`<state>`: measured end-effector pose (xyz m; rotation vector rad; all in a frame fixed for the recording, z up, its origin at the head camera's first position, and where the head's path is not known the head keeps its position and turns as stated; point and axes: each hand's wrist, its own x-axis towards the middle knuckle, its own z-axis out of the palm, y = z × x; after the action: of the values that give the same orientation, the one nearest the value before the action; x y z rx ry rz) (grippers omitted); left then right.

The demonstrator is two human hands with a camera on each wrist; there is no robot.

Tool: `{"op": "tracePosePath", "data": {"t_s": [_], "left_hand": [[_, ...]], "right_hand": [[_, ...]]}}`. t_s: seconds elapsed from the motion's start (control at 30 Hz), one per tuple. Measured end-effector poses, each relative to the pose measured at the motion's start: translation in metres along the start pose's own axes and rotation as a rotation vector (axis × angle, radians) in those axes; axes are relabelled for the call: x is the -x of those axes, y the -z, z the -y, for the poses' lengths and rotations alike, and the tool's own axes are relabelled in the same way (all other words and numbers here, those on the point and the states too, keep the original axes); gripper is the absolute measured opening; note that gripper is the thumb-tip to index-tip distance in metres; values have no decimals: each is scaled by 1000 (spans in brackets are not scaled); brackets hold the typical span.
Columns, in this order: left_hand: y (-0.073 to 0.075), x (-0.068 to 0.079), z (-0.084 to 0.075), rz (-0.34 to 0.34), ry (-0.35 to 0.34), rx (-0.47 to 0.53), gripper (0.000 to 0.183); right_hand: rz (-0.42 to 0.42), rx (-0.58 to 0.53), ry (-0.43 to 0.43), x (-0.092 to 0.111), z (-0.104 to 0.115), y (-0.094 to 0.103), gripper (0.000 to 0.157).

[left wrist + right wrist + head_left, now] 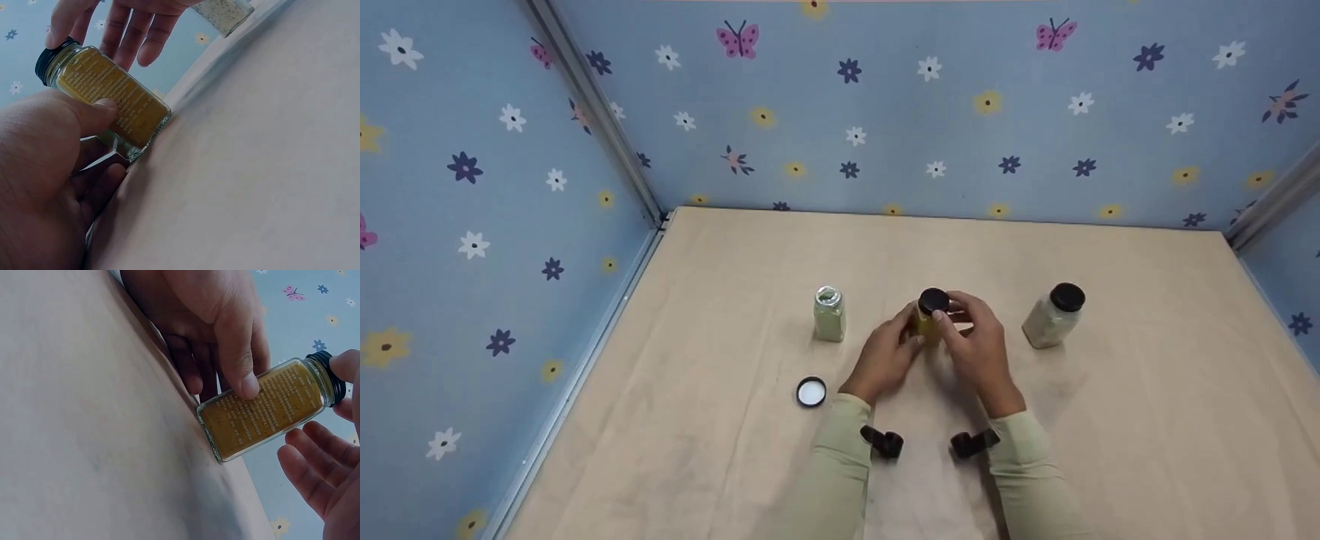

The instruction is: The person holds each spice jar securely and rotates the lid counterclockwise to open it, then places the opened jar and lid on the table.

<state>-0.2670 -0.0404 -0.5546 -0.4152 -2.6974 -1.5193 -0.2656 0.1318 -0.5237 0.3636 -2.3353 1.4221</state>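
Observation:
A square glass spice jar [112,95] full of yellow-brown powder stands on the cloth-covered table, with printed text on its side. My left hand [887,358] grips the jar's body, the thumb lying across the text. At the top, my right hand [979,345] pinches the black lid [934,301] between thumb and finger. In the right wrist view, the other fingers [315,467] of that hand spread beside the glass. The lid sits on the jar's mouth. Left of my hands stands an uncapped jar [830,315] with pale green contents.
A black-rimmed lid [811,392] lies with its white inside up, in front of the uncapped jar. To the right is a capped jar [1051,319] with pale contents. Flower-patterned walls [885,97] border the table [720,262] at the back and sides.

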Motion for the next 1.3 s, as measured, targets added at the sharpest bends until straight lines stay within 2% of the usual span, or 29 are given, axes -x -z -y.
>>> {"op": "tracePosePath", "data": {"t_s": [0.4,0.67,0.8,1.0,1.3], "left_hand": [[-3,5,2,7,-2,15,60],[0,-1,1,-11,-23,33,60],[0,-1,1,-12,-11,21,61],[-3,1,0,1,21,3,61],[-1,0,1,-13,6,-16,60]], "right_hand": [[19,-4,-19,6,0,2,38],[12,-33,-24,-2,4,3,31],[6,-40,-15,-2,5,3,28],[1,-21,-3,2,3,3,31],[24,-5,-2,-1,2,2,35]]}}
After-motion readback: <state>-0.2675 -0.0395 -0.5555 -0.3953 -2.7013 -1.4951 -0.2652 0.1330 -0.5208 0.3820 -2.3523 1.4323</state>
